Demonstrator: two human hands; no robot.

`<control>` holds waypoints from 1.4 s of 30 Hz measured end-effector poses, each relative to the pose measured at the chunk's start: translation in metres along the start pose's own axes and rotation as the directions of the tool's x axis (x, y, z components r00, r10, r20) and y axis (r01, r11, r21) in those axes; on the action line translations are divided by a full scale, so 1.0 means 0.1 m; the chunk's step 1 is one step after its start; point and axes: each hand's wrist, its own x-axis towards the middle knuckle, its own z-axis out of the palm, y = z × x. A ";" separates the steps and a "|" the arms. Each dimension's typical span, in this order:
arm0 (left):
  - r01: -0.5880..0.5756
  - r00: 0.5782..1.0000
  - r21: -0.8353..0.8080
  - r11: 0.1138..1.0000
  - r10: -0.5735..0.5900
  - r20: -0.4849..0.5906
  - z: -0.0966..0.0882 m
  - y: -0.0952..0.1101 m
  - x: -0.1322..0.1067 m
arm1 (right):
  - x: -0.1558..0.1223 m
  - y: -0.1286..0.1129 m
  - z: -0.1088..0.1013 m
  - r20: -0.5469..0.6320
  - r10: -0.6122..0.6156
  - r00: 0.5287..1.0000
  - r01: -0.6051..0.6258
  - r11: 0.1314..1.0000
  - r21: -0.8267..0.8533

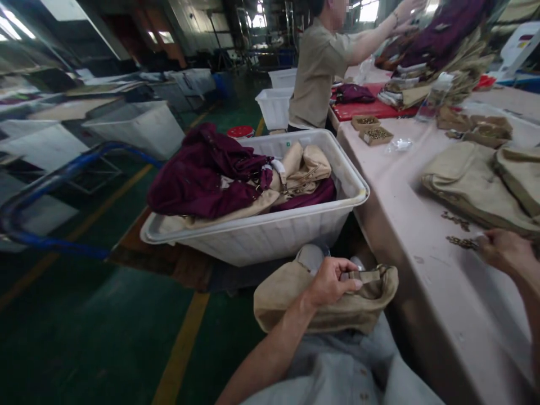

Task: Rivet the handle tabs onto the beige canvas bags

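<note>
A khaki canvas bag (291, 287) lies across my lap. My left hand (331, 282) pinches a short fabric strap (367, 275) at the bag's open edge, thumb on top. On the pale table to the right, my right hand (506, 250) rests with its fingers drawn together at a small pile of brass-coloured metal pieces (460, 242). Whether a piece sits between those fingertips is too small and blurred to tell. A second little group of metal pieces (455, 219) lies just beyond.
A white plastic bin (253, 233) full of maroon and khaki bags stands ahead. Khaki bags (468, 174) lie on the table (405, 185), with small boxes of metal parts (375, 135) farther back. A co-worker (316, 73) reaches over the table's far end. A blue cart rail (54, 244) is left.
</note>
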 end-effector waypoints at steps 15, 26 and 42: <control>-0.061 0.992 0.184 0.981 0.079 -0.095 0.06 0.09 0.13 | -1.65 -2.09 0.78 0.026 -0.802 0.596 0.743 0.564 0.359; -0.005 0.995 -0.027 1.000 0.002 -0.096 0.10 0.08 0.12 | -1.68 -2.12 0.81 0.043 -0.799 0.599 0.710 0.555 0.434; 0.016 0.979 -0.241 0.970 -0.064 -0.193 0.20 -0.04 0.13 | -1.69 -1.98 0.81 0.141 -0.783 0.606 0.649 0.589 0.481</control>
